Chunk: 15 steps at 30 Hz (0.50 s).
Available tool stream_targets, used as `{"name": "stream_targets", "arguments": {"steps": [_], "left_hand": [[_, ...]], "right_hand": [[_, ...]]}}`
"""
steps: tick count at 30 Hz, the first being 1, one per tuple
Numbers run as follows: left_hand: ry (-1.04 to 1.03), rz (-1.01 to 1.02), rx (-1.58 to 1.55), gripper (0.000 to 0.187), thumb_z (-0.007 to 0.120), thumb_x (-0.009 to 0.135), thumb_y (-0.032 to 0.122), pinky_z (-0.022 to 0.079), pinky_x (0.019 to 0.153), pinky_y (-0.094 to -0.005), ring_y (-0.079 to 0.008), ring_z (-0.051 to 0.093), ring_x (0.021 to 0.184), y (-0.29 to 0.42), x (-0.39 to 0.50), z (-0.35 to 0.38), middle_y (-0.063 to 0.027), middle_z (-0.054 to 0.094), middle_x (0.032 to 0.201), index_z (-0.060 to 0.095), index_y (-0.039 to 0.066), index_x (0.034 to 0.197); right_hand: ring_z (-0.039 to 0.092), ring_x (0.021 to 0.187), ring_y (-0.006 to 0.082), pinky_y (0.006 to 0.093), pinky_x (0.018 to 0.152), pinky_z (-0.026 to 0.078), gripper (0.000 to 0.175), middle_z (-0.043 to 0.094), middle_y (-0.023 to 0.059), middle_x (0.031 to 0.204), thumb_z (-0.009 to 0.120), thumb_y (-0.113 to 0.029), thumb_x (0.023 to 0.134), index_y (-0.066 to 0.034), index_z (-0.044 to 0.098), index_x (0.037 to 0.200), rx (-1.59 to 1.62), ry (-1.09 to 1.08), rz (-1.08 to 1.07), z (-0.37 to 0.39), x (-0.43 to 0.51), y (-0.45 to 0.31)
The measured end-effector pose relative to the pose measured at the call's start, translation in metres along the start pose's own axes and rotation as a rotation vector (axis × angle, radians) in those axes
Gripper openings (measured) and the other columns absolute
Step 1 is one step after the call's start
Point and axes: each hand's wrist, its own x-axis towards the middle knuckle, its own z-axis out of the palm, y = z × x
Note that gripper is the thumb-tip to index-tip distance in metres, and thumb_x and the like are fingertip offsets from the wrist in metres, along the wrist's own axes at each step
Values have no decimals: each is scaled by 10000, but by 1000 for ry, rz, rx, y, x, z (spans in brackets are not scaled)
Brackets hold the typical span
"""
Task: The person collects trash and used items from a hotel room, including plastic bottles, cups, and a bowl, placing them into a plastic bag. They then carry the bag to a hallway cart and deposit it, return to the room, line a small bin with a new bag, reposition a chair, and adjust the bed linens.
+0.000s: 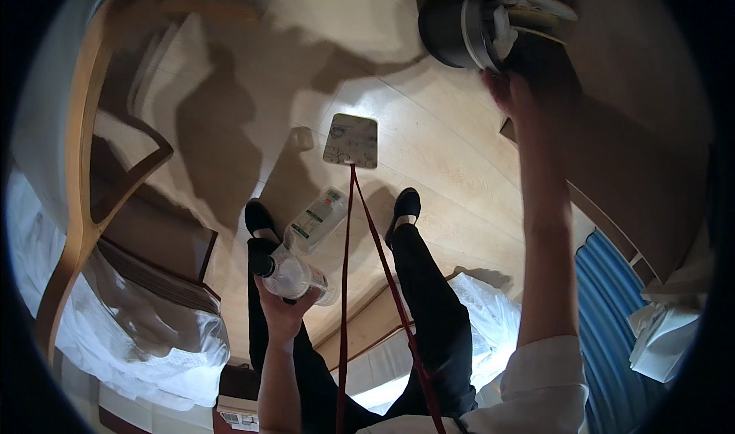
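My left hand (285, 313) grips a clear plastic bottle (296, 279) with a black cap, tilted in front of my left leg. A second clear plastic bottle (317, 218) with a green and white label extends beyond it; its near end overlaps the first. I cannot tell whether my fingers hold this one too. At the upper right, my right hand (506, 92) holds the rim of a dark waste bin (445, 29) with a grey band. White crumpled tissue (504, 34) and flat, pale, curved pieces (534, 14) stick out of its mouth.
A card (351, 141) hangs on a red lanyard (345, 273) before me. On the left stands a curved wooden frame (80, 146), above white plastic sheeting (143, 342). A brown panel (631, 187) and blue pleated fabric (614, 302) are at right. Wood-look flooring (453, 164) lies below.
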Motion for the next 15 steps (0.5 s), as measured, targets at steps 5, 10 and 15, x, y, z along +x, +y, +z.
{"name": "stream_targets", "arguments": {"steps": [5, 10, 15], "left_hand": [[40, 6, -2, 704, 762, 668, -6, 481, 880, -335, -208, 583, 1026, -30, -1, -6, -105, 549, 1154, 388, 21, 1265], [57, -109, -61, 849, 844, 616, 67, 472, 885, -343, -211, 542, 1061, -63, -7, -16, -118, 504, 1182, 326, 19, 1287], [106, 65, 287, 828, 868, 593, 137, 462, 900, -357, -234, 528, 1067, -78, -19, -17, -126, 425, 1215, 390, 16, 1258]], "right_hand": [[642, 801, 243, 318, 714, 580, 208, 629, 163, 934, 451, -88, 925, 64, 548, 1028, 69, -329, -43, -42, -30, 91], [622, 567, 174, 305, 516, 568, 182, 633, 90, 704, 635, -207, 838, -26, 622, 852, -549, -47, 167, -48, -129, 153], [619, 568, 173, 323, 496, 558, 284, 623, 100, 671, 666, -288, 824, -6, 640, 835, -1124, -28, 113, -50, -183, 198]]}}
